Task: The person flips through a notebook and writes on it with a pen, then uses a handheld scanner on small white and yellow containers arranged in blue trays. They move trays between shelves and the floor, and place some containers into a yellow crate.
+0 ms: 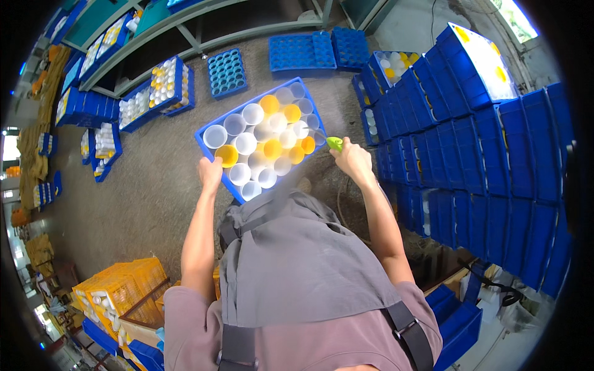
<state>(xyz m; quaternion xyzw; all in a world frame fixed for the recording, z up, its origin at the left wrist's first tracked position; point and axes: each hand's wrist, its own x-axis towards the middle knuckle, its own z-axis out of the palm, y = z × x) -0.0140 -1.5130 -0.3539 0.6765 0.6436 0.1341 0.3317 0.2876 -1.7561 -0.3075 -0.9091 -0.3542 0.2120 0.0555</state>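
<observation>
A blue crate [247,106] is tilted in front of me, filled with upright open cups, some white [215,136] and some yellow [228,156]. My left hand [210,173] grips the crate's left rim, with the thumb over the edge. At the crate's right side, my right hand [354,163] is closed around a green air blow gun [335,143]. Its thin nozzle points in over the cups, and a hose hangs below that hand. The near edge of the crate is partly hidden by my grey apron [297,260].
Stacked blue crates [433,148] form a wall on the right. Blue trays [227,72] lie on the floor ahead, below a metal rack [192,37]. Filled crates [166,85] stand at far left. Yellow baskets [124,284] are at near left, and a blue bin [458,321] at near right.
</observation>
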